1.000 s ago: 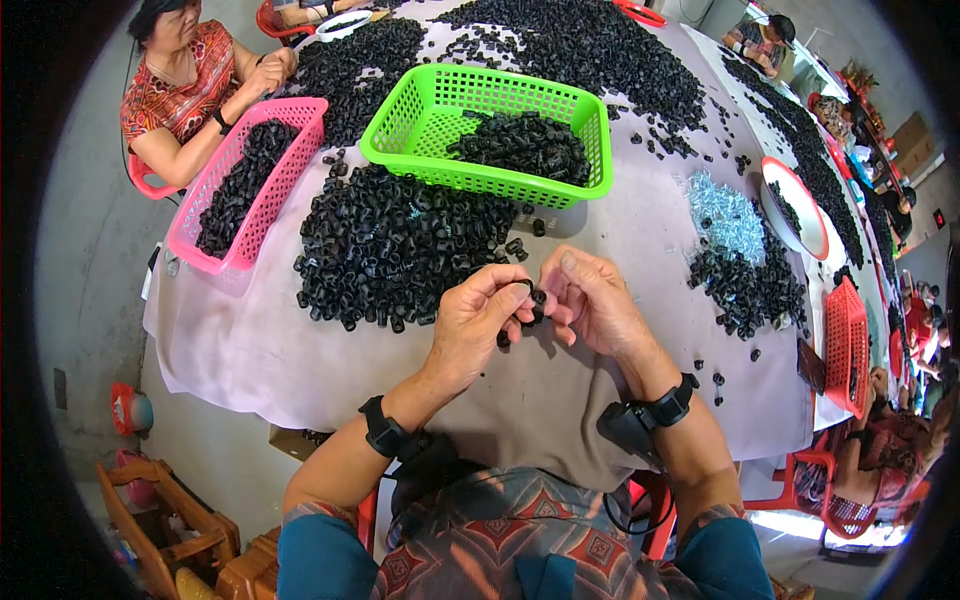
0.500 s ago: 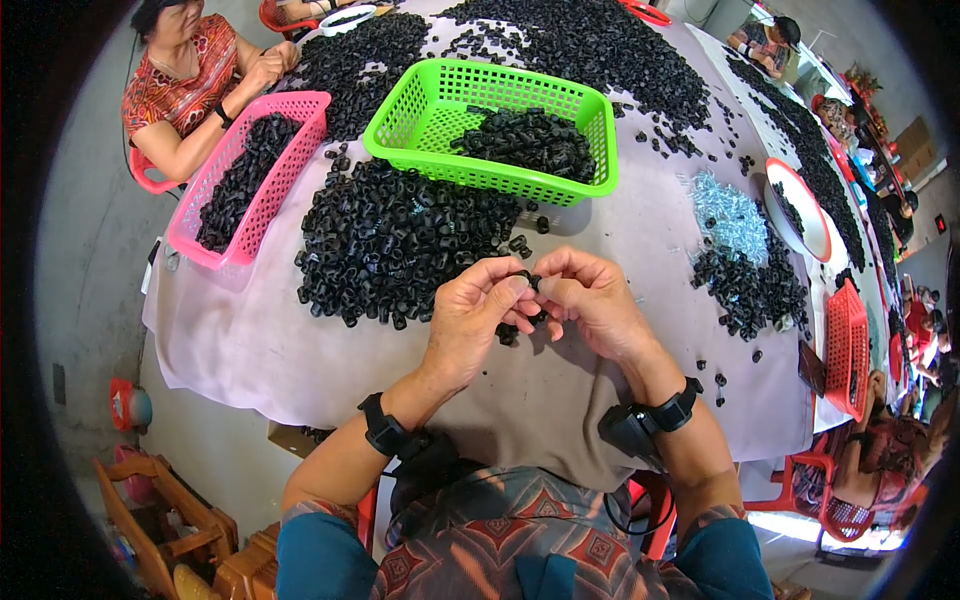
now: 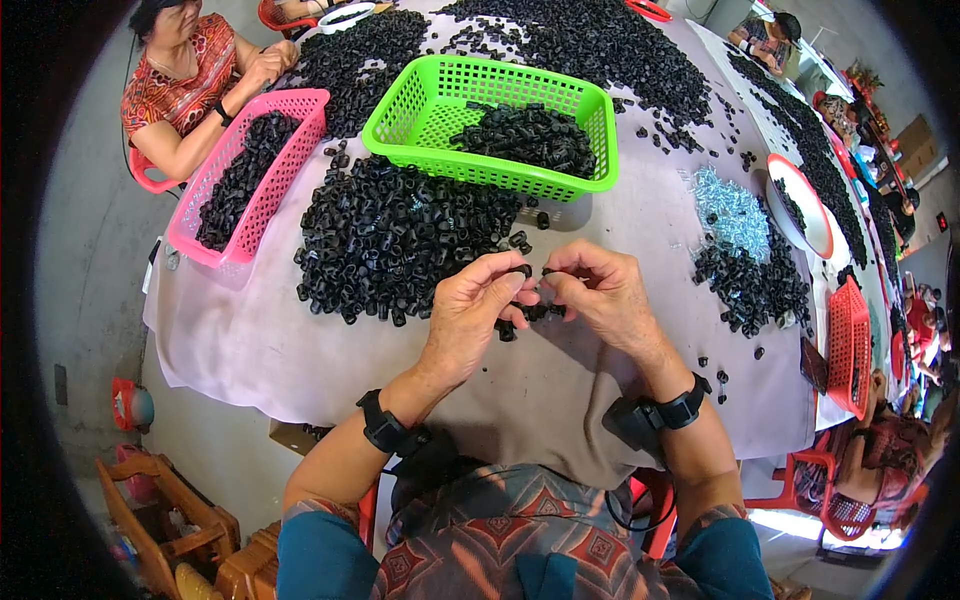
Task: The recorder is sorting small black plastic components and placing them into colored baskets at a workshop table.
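Note:
My left hand (image 3: 478, 302) pinches a small black plastic part (image 3: 522, 270) between thumb and forefinger. Just to its right, my right hand (image 3: 598, 292) is closed in a pinch on another small black piece (image 3: 548, 271); a narrow gap lies between the two pieces. Below the fingers a few loose black parts (image 3: 507, 329) rest on the cloth, partly hidden by my hands. Beyond my left hand spreads a large pile of black ring-like plastic parts (image 3: 390, 240).
A green basket (image 3: 480, 172) partly filled with black parts stands ahead. At left is a pink basket (image 3: 290, 165), near a seated person (image 3: 190, 90). Clear small pieces (image 3: 730, 212), more black parts (image 3: 750, 290), a white bowl (image 3: 812, 225) and a red basket (image 3: 848, 345) lie right.
My hands have drawn slightly apart, from touching fingertips to a small gap, each with a black piece at its fingertips. The baskets and piles look the same.

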Demonstrator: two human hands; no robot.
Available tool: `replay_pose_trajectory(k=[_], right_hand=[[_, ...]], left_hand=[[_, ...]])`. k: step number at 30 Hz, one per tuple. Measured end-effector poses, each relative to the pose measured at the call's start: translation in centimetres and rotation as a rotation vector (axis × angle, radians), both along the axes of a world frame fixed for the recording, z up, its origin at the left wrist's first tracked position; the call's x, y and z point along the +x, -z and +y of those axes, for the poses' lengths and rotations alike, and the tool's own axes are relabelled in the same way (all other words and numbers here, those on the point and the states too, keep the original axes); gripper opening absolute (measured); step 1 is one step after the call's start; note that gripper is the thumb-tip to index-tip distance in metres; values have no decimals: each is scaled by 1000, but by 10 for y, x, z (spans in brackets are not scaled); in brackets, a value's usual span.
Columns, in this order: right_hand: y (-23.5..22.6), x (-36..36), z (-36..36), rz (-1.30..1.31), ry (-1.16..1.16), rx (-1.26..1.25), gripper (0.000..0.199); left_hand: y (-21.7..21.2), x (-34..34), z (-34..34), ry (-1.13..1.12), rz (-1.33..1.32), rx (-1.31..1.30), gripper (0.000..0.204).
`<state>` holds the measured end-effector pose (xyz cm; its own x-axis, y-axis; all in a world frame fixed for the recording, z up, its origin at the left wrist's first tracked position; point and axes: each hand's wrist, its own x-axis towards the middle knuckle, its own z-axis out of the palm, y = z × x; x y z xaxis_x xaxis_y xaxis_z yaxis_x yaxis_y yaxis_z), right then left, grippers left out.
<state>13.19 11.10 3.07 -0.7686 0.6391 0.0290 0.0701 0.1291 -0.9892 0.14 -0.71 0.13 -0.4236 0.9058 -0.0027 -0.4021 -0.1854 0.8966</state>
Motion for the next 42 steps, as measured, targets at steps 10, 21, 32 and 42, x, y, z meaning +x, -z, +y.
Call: replay_pose_trajectory(k=[10,21,32,42], right_hand=[[7,-3,-1,65,-12,139,1],[6,-2,-3,94,-49,59,3],[4,1,2,62,-103,394,8],[1,-1,-2,127,-83,208,8]], left_hand=[[5,2,2,8,64,49,18],[4,2,1,-6,115,41,18],[4,1,0,68,117,24,21],[3,0,-2,89,77,-10,22]])
